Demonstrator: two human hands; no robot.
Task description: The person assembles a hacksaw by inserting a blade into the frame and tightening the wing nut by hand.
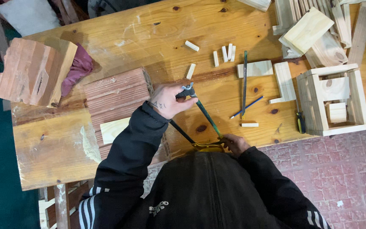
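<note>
Wooden workbench (106,38): both hands grip a hacksaw (202,114), left hand (168,101) far end, right hand (234,143) handle.

Single head view, straight down, close above wooden workbench (217,25), floor edge

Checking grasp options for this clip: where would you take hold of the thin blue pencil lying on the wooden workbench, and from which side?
Grip the thin blue pencil near its middle, pinching from above across its width. It lies flat and slanted on the wooden workbench, so only its top and sides are free. Come from the right, probably: the long green file crosses its upper left.
</note>
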